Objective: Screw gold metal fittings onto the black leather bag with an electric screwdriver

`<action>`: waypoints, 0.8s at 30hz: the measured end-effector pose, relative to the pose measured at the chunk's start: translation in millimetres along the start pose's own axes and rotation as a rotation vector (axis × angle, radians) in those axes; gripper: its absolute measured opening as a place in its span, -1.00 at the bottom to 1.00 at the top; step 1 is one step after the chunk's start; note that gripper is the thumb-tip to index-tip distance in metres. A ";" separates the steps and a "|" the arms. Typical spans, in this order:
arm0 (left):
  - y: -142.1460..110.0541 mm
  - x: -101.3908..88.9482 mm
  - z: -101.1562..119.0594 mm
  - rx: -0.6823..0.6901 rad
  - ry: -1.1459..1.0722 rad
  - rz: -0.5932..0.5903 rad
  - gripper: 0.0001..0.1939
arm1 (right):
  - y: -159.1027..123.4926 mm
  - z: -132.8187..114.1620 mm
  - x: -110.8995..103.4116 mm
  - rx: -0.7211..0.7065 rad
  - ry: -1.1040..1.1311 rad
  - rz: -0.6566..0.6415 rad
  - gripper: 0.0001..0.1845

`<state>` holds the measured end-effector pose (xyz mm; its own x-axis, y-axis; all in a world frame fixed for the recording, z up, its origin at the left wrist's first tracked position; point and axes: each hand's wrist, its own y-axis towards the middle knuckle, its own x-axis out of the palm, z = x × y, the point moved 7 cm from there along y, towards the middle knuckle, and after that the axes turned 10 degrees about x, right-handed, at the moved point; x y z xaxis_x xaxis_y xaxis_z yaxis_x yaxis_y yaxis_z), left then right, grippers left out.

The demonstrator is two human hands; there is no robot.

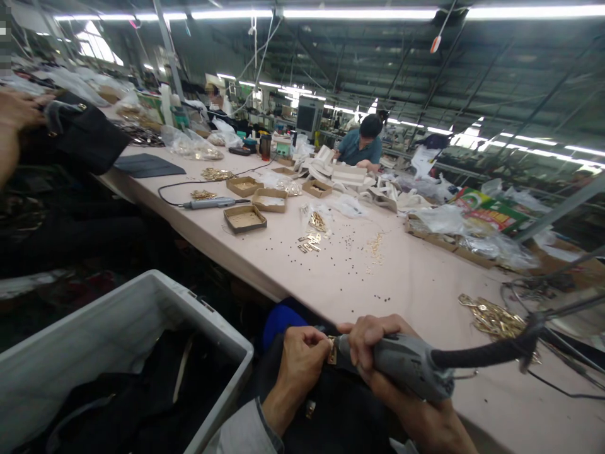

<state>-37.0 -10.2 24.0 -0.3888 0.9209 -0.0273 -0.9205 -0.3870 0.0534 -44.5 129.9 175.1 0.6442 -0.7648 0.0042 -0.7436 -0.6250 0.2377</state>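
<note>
My right hand is wrapped round a grey electric screwdriver, whose thick dark cable runs off to the right. Its tip points left at a gold metal fitting on black material in my lap. Thumb and fingers of my left hand pinch together at that fitting's left edge. A second small metal fitting shows lower on the black material. Exact contact between screwdriver tip and fitting is too small to make out.
A grey plastic bin with black pieces stands at my left. Across the pink-covered table lie scattered small screws, gold fittings, cardboard trays and another screwdriver. A co-worker's hand holds a black bag at far left; another person sits opposite.
</note>
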 end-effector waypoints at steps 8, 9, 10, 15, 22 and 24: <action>-2.4 -2.8 10.7 -0.013 -0.043 0.003 -0.82 | 4.7 8.3 -30.9 -0.008 0.260 0.315 -0.68; -2.4 -2.9 11.3 -0.013 -0.037 0.006 -0.82 | 4.6 10.8 -34.7 -0.003 0.291 0.347 -0.66; -2.2 -3.2 11.4 -0.012 -0.027 0.010 -0.82 | 4.1 13.0 -37.0 0.001 0.309 0.363 -0.65; -0.6 -3.6 8.2 -0.010 -0.007 0.020 -0.83 | -3.3 10.5 -28.6 -0.040 0.256 0.301 -0.70; -1.2 -1.4 4.8 0.010 -0.033 -0.002 -0.83 | -9.9 -7.2 4.8 -0.161 0.018 0.130 -0.70; -1.8 -0.9 3.6 0.005 -0.033 -0.004 -0.83 | -8.5 -5.3 3.7 -0.121 0.017 0.134 -0.71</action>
<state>-34.8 -10.2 27.5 -0.3835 0.9235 0.0050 -0.9219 -0.3831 0.0579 -34.8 133.2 178.3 0.5448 -0.8364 0.0599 -0.7965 -0.4938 0.3489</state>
